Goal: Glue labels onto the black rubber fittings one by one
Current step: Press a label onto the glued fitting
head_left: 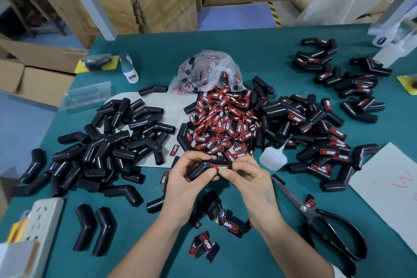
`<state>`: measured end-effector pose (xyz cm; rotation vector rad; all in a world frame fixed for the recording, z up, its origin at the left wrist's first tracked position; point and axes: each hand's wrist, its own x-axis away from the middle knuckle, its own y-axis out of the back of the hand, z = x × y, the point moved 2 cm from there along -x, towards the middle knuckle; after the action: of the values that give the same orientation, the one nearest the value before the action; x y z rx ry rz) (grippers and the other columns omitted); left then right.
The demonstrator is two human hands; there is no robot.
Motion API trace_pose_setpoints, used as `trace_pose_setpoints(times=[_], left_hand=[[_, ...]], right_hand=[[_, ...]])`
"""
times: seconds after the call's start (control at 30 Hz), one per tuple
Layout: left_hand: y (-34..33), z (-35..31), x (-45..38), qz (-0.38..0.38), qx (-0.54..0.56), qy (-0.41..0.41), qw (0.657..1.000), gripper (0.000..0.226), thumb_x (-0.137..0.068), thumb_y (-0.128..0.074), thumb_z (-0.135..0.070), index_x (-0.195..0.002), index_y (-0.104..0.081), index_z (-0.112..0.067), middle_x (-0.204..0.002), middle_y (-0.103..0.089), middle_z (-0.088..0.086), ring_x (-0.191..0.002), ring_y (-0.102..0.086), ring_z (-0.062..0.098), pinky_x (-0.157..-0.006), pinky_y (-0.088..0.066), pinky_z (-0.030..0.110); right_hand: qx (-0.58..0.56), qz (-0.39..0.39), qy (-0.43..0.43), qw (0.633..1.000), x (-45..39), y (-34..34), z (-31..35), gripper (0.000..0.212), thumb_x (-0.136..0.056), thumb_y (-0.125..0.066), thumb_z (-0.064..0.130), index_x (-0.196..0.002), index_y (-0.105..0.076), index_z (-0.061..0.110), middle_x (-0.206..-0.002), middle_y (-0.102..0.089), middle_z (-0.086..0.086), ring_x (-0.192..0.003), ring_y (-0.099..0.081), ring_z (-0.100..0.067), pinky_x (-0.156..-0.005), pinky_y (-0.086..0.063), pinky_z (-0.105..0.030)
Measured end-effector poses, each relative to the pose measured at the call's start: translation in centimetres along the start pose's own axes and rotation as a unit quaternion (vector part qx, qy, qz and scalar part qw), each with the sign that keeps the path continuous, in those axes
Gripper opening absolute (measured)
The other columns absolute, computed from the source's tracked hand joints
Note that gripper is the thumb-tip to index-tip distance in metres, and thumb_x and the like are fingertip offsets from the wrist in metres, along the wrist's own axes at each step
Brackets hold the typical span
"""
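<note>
Two hands (216, 176), one scissors (316, 216), one glue bottle (272, 157), countless fittings (108, 142).

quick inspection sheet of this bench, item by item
surface: green table.
job's things: bent fitting with label held; unlabelled pile left; loose labels centre; labelled pile right; glue bottle.
clutter: scissors, power strip, plastic bag.
grippers: left hand and right hand both pinch the fitting.
cables: nothing seen.
surroundings: cardboard boxes behind.
</note>
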<state>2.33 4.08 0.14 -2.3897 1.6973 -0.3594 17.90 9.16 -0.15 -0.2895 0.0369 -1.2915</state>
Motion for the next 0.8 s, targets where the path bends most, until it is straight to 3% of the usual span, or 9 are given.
trace_pose_setpoints(times=[0.17,0.4,0.5,0.6,0.67,0.8], left_hand=[[0.11,0.17,-0.09,-0.001,0.002,0.014,1.0,0.027,-0.085,-0.083,-0.02,-0.108,-0.07,-0.014,-0.105,-0.073,0.011,-0.085,-0.07,0.023,-0.081,-0.059,0.031],[-0.23,-0.11,0.12,0.002,-0.001,0.008,1.0,0.024,-0.084,-0.083,-0.018,-0.105,-0.072,-0.015,-0.106,-0.073,0.006,-0.091,-0.072,0.021,-0.08,-0.06,0.029],[-0.4,-0.44,0.15,-0.003,-0.014,0.002,1.0,0.022,-0.083,-0.082,-0.018,-0.103,-0.073,-0.019,-0.106,-0.074,0.004,-0.089,-0.072,0.019,-0.079,-0.06,0.028],[-0.48,-0.77,0.2,-0.003,-0.032,-0.014,0.999,0.021,-0.084,-0.081,-0.018,-0.103,-0.073,-0.023,-0.107,-0.075,0.003,-0.091,-0.073,0.019,-0.083,-0.059,0.026],[-0.49,-0.73,0.29,0.0,-0.053,-0.027,0.998,0.023,-0.086,-0.08,-0.011,-0.103,-0.072,-0.024,-0.109,-0.076,0.004,-0.099,-0.074,0.019,-0.086,-0.058,0.024],[-0.61,-0.65,0.49,0.005,-0.065,-0.037,0.997,0.03,-0.087,-0.077,-0.001,-0.103,-0.072,-0.027,-0.111,-0.076,0.004,-0.102,-0.073,0.016,-0.087,-0.057,0.022]], right_hand=[[-0.007,-0.006,-0.01,1.0,0.08,-0.14,-0.04,0.011,-0.072,-0.087,0.018,-0.083,-0.085,0.02,-0.087,-0.063,0.004,-0.083,-0.062,-0.009,-0.077,-0.053,-0.022],[0.002,-0.007,-0.001,1.0,0.15,0.06,-0.17,0.006,-0.077,-0.086,0.016,-0.082,-0.083,0.014,-0.096,-0.061,-0.019,-0.089,-0.064,-0.017,-0.081,-0.054,-0.026],[-0.01,0.002,-0.004,1.0,0.16,-0.01,-0.09,0.005,-0.078,-0.085,0.015,-0.083,-0.084,0.017,-0.091,-0.064,-0.005,-0.089,-0.064,-0.012,-0.081,-0.053,-0.022],[-0.009,0.029,-0.009,1.0,0.28,-0.29,0.22,0.013,-0.081,-0.088,0.031,-0.088,-0.085,0.02,-0.093,-0.066,0.002,-0.091,-0.065,-0.009,-0.084,-0.053,-0.022],[-0.013,0.026,-0.021,0.999,0.41,-0.43,0.17,0.026,-0.077,-0.091,0.041,-0.088,-0.085,0.018,-0.095,-0.065,-0.001,-0.091,-0.065,-0.011,-0.085,-0.054,-0.024],[-0.017,0.011,-0.028,0.999,0.48,-0.42,0.07,0.013,-0.079,-0.087,0.025,-0.083,-0.084,0.013,-0.096,-0.063,-0.014,-0.093,-0.065,-0.015,-0.086,-0.054,-0.026]])
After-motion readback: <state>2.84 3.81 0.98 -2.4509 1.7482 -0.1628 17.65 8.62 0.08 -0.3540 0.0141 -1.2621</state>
